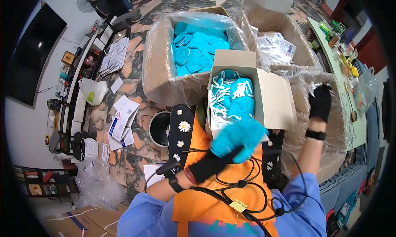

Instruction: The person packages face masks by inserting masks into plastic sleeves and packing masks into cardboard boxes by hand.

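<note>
My left hand (212, 166), in a black glove, is closed on some turquoise face masks (239, 138), which are blurred, above my lap. Just beyond them a small open carton (278, 96) stands with its flaps spread, and turquoise masks with white straps (242, 97) lie inside. Out to the right, my gloved right hand (320, 104) hovers over a plastic-lined carton (336, 133). Its fingers are curled, with a bit of white at their tips that I cannot make out.
A large lined carton (159, 78) holds loose turquoise masks (198, 49). White packets (276, 45) fill part of another carton (299, 24). Left of my legs are a bin (152, 129) and folded white boxes (122, 117). A cluttered green table (357, 129) runs along the right. Black cables (264, 187) hang across my orange apron.
</note>
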The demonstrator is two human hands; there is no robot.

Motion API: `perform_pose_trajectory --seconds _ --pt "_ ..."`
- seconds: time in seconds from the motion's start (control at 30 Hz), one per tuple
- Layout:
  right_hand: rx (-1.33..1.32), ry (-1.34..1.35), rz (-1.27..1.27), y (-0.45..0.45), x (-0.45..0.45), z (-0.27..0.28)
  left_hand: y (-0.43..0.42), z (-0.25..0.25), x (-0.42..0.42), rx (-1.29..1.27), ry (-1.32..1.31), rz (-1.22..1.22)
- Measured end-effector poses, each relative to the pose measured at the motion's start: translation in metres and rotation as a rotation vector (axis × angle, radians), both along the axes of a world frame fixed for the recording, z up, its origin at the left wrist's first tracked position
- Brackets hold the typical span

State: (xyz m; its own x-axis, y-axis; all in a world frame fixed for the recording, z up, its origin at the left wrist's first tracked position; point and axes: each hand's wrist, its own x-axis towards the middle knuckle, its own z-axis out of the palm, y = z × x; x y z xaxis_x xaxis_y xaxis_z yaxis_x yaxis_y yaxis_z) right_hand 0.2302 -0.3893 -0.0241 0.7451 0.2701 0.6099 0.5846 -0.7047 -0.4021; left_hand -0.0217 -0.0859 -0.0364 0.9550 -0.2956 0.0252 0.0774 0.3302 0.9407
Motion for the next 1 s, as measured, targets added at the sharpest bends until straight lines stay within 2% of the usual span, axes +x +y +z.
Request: perform_pose_trajectory --seconds 0.07,0.1,0.13,0.2,0.27,0.33,0.37,0.4,0.43,0.47,0.5,0.53,0.6,0.67,0.7,0.73,0.8,0.83,0.9,0.97,1.0 --pt "-0.040 -0.030 -0.076 -0.026 -0.002 0.000 0.040 0.036 -0.004 0.278 0.377 0.219" --pt "0.801 0.352 0.023 0.005 -0.022 0.005 0.054 0.030 0.013 0.273 0.371 0.227" --pt "0.751 0.380 0.046 0.013 -0.031 -0.001 0.074 0.013 0.041 0.243 0.258 0.330" --pt "1.312 0.816 0.526 0.019 -0.035 -0.024 0.110 -0.003 0.103 0.190 0.028 0.532" --pt "1.381 0.979 0.396 0.053 -0.064 -0.015 0.121 0.031 0.152 0.003 0.290 0.663" --pt "1.439 1.058 0.281 0.077 -0.078 -0.009 0.164 0.001 0.207 0.255 0.445 0.541" --pt "1.454 1.119 0.322 0.078 -0.079 -0.013 0.161 0.004 0.207 0.315 0.252 0.598" --pt "1.463 1.179 0.365 0.079 -0.078 -0.015 0.180 -0.024 0.226 0.320 0.292 0.514" --pt "1.371 1.119 0.257 0.090 -0.085 0.002 0.183 -0.035 0.230 0.291 0.254 0.482" --pt "1.370 1.115 0.256 0.093 -0.084 0.005 0.182 -0.043 0.229 0.264 0.220 0.451" --pt "1.199 1.092 0.202 0.095 -0.082 0.007 0.179 -0.055 0.223 0.568 -0.100 0.406" --pt "1.029 1.065 0.148 0.100 -0.081 0.009 0.151 -0.024 0.206 0.775 -0.121 0.475" --pt "0.890 1.037 0.071 0.132 -0.089 0.042 0.129 -0.048 0.206 1.086 -0.574 0.624" --pt "0.804 1.026 0.214 0.158 -0.092 0.047 0.087 0.001 0.173 0.582 -0.009 0.456" --pt "0.582 0.860 0.205 0.169 -0.088 0.027 0.073 -0.013 0.171 0.195 0.119 0.429" --pt "0.362 0.689 0.196 0.181 -0.084 0.007 0.058 -0.020 0.164 -0.104 0.125 0.406" --pt "0.445 0.682 0.275 0.208 -0.101 0.021 0.040 -0.013 0.142 0.512 -0.454 0.578" --pt "0.513 0.631 0.291 0.219 -0.103 0.009 0.038 -0.012 0.142 0.511 -0.455 0.580" --pt "0.491 0.566 0.280 0.224 -0.106 -0.006 0.036 -0.014 0.139 -0.583 0.242 0.280" --pt "0.472 0.526 0.253 0.225 -0.106 -0.010 0.036 -0.017 0.134 -0.529 0.180 0.272" --pt "0.433 0.710 0.223 0.219 -0.101 -0.007 0.035 -0.018 0.133 -0.470 0.117 0.257"
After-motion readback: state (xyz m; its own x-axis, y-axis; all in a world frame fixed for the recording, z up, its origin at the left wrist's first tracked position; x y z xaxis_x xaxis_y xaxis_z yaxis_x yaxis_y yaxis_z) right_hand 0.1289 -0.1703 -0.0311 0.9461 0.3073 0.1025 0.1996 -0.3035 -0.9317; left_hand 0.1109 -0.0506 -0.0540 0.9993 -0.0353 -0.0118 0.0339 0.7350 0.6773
